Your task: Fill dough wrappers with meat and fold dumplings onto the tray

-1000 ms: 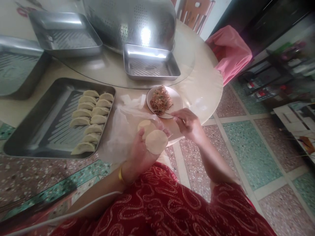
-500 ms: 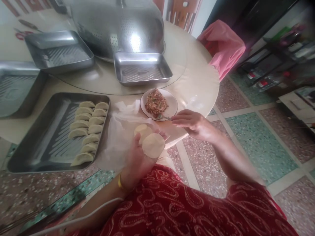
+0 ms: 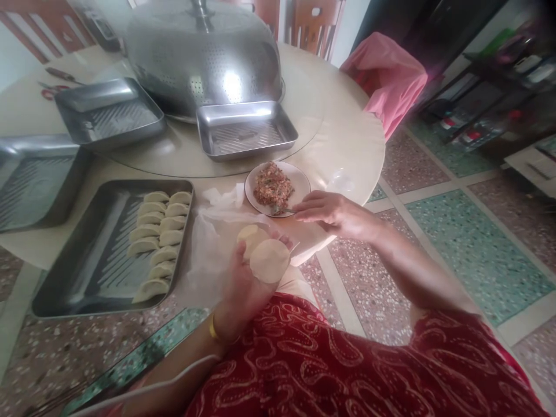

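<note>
- Dumpling wrapper [image 3: 270, 260]: a pale round disc of dough lying flat on the upturned fingers of the left hand [image 3: 245, 284], just in front of the filling plate [image 3: 299, 176] and over the near edge of the round table [image 3: 347, 145].
- The left hand's fingers are spread open and gently cupped beneath the wrapper, supporting it rather than pinching it.
- A second wrapper [image 3: 248, 236] rests just beside the first, toward the plate, on a sheet of clear plastic [image 3: 208, 249].
- The right hand [image 3: 332, 211] sits at the near rim of the filling plate, fingers drawn close together around the handle of a small utensil [image 3: 280, 208] whose tip lies in the filling; the grip itself is partly hidden.
- The filling plate is a small white dish holding a mound of minced reddish-brown filling [image 3: 273, 186] with green flecks.
- Left of the plate, a large metal tray [image 3: 78, 255] holds two rows of folded dumplings [image 3: 160, 237].
- Beyond the plate, a small empty-looking metal tray [image 3: 245, 133] stands in front of a big perforated metal dome cover [image 3: 204, 55].
- Further left of that, two more metal trays [image 3: 108, 113].
- Right of the plate, past the table edge, a pink cloth [image 3: 386, 78] is draped over a chair.
- A gold bangle [image 3: 212, 327] circles the left wrist; red patterned clothing [image 3: 325, 365] fills the foreground.
</note>
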`<state>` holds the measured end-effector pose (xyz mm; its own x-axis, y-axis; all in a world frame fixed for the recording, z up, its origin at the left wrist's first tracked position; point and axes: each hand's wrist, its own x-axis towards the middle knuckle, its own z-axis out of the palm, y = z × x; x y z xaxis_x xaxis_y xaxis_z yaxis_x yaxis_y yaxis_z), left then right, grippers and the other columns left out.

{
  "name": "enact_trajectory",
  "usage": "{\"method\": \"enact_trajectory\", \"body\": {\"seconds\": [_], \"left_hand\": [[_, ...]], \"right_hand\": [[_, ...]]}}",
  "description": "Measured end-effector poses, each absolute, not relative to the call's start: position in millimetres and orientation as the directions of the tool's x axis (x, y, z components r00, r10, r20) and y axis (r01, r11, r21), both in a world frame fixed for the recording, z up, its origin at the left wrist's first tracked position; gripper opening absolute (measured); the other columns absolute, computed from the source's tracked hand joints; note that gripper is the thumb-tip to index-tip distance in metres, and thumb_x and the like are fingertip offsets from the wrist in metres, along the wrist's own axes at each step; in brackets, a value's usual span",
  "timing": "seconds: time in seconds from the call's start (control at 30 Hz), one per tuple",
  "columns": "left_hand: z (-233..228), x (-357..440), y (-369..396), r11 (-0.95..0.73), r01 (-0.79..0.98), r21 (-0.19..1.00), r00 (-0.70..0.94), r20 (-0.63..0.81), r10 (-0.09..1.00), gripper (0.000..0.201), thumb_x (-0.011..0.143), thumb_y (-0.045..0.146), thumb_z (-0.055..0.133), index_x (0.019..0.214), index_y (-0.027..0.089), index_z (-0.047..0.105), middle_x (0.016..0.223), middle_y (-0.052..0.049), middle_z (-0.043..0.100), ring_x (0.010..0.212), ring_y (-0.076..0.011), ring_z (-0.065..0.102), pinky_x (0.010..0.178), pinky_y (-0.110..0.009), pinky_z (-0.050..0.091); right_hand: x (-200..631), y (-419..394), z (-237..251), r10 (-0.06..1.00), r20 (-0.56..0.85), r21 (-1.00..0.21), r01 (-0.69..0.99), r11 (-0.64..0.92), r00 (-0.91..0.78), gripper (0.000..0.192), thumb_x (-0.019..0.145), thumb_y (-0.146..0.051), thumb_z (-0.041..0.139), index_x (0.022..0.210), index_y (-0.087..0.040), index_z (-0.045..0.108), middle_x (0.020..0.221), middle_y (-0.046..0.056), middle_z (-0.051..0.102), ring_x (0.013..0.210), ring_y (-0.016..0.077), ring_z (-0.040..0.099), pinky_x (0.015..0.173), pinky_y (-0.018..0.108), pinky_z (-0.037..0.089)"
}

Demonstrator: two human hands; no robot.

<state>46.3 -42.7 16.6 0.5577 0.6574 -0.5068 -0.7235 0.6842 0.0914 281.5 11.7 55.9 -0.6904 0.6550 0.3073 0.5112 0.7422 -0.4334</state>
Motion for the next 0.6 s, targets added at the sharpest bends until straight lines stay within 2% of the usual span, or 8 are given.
{"method": "enact_trajectory", "body": {"seconds": [0.07, 0.17, 0.3, 0.43, 0.6], "left_hand": [[14, 47, -43, 0.689, -0.72, 0.089, 0.57, -0.491, 0.659, 0.058, 0.096, 0.051, 0.042, 0.132, 0.007, 0.056, 0.119, -0.016, 0.069, 0.125, -0.0288, 0.059, 0.106, -0.039, 0.046], [11, 48, -44, 0.695, -0.712, 0.097, 0.581, -0.474, 0.661, 0.059, 0.095, 0.051, 0.045, 0.131, 0.007, 0.056, 0.124, -0.016, 0.068, 0.13, -0.0297, 0.055, 0.11, -0.04, 0.043], [9, 49, -44, 0.711, -0.695, 0.107, 0.581, -0.499, 0.643, 0.062, 0.096, 0.054, 0.042, 0.132, 0.006, 0.054, 0.131, -0.018, 0.063, 0.136, -0.03, 0.05, 0.113, -0.039, 0.04], [8, 48, -45, 0.719, -0.687, 0.106, 0.6, -0.476, 0.643, 0.062, 0.095, 0.055, 0.042, 0.133, 0.007, 0.054, 0.133, -0.017, 0.063, 0.137, -0.0302, 0.049, 0.113, -0.04, 0.041], [5, 46, -45, 0.722, -0.684, 0.103, 0.605, -0.473, 0.641, 0.062, 0.094, 0.055, 0.045, 0.134, 0.008, 0.054, 0.134, -0.017, 0.063, 0.135, -0.0296, 0.051, 0.112, -0.039, 0.042]], "right_hand": [[290, 8, 61, 0.672, 0.322, -0.446, 0.519, 0.729, -0.667, 0.043, 0.089, -0.002, 0.047, 0.113, -0.027, 0.071, 0.116, -0.001, 0.075, 0.11, 0.0168, 0.067, 0.087, 0.037, 0.065], [297, 3, 62, 0.725, 0.422, -0.465, 0.556, 0.689, -0.545, 0.037, 0.093, -0.006, 0.048, 0.11, -0.028, 0.072, 0.108, 0.0, 0.077, 0.101, 0.0164, 0.072, 0.084, 0.037, 0.066], [300, 1, 51, 0.796, 0.491, -0.516, 0.617, 0.594, -0.355, 0.018, 0.097, -0.027, 0.059, 0.107, -0.024, 0.073, 0.094, 0.004, 0.077, 0.087, 0.0193, 0.073, 0.078, 0.04, 0.066], [298, 3, 37, 0.838, 0.468, -0.594, 0.602, 0.533, -0.28, 0.022, 0.098, -0.036, 0.057, 0.105, -0.023, 0.073, 0.091, 0.006, 0.076, 0.086, 0.0203, 0.072, 0.078, 0.041, 0.064], [295, 6, 25, 0.904, 0.365, -0.688, 0.59, 0.423, -0.222, 0.03, 0.097, -0.045, 0.055, 0.099, -0.023, 0.075, 0.093, 0.008, 0.075, 0.091, 0.0222, 0.072, 0.082, 0.043, 0.062]]}}
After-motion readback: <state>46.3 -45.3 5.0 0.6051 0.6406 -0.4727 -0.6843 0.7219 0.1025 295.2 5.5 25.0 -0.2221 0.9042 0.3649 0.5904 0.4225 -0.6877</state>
